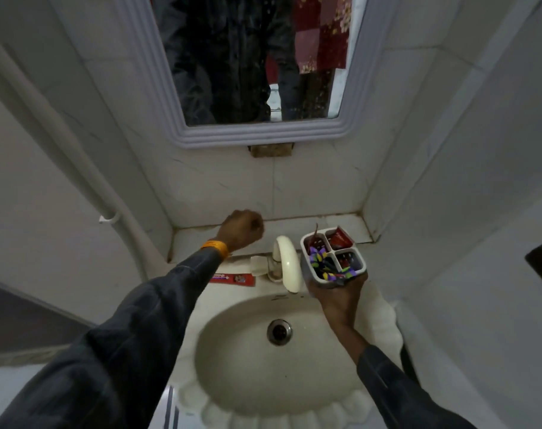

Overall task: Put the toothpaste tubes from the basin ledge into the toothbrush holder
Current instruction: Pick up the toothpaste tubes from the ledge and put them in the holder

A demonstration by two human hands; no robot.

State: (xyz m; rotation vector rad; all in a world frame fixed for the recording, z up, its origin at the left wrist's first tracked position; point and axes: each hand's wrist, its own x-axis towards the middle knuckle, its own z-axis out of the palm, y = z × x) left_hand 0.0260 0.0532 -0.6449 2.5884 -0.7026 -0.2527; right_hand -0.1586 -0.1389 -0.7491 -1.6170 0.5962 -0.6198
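- Head view: the right hand (336, 294) is clamped around the lower body of the toothbrush holder (332, 258), lifting it off the basin ledge (297, 226) and holding it just right of the tap (286, 261); I judge it is held up and mouth-open so that tubes can be dropped in without reaching across; its compartments already carry toothbrushes and a red tube in the back cell.
- The left hand (241, 229) hangs over the back-left part of the ledge, fingers curled together in a loose fist; whether anything sits inside it I cannot tell, since only the back of the hand shows.
- A red toothpaste tube (232, 278) lies flat along the basin's rim left of the tap, partly under the left sleeve (158, 305); it is below and behind the left hand's knuckles, near the wrist, not touched by the fingers; it lies well apart from the holder, with the tap between them.
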